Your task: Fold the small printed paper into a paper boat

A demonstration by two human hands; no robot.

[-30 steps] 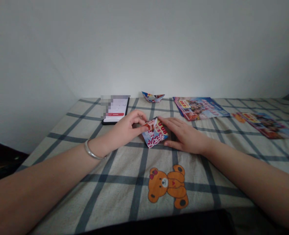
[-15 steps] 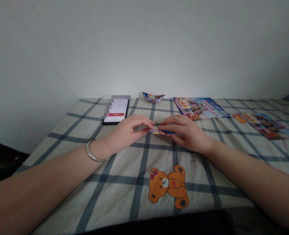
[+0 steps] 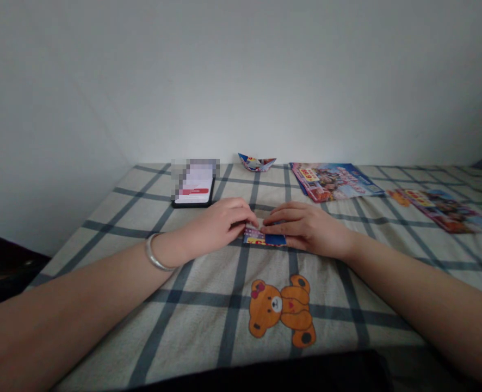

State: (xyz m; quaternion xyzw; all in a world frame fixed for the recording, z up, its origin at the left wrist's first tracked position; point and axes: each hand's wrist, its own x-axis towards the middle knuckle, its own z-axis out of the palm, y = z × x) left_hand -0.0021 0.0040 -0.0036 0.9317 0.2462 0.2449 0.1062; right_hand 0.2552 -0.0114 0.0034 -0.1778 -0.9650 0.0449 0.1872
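Observation:
A small folded piece of printed paper (image 3: 265, 238), blue, red and yellow, lies flat on the checked sheet (image 3: 208, 283) between my hands. My left hand (image 3: 214, 224), with a silver bangle on its wrist, has its fingers curled down onto the paper's left end. My right hand (image 3: 306, 226) lies over the paper's right part, fingers pressed together on it. Most of the paper is hidden under my fingers.
A phone (image 3: 195, 189) with a lit screen lies at the back left. A folded paper boat (image 3: 256, 162) sits by the wall. Printed leaflets (image 3: 334, 180) and another one (image 3: 443, 208) lie at the back right. An orange bear print (image 3: 282, 310) is in front.
A second ago the paper stood tilted up between my hands. It has been turned over and brought down flat, and both hands now press on it.

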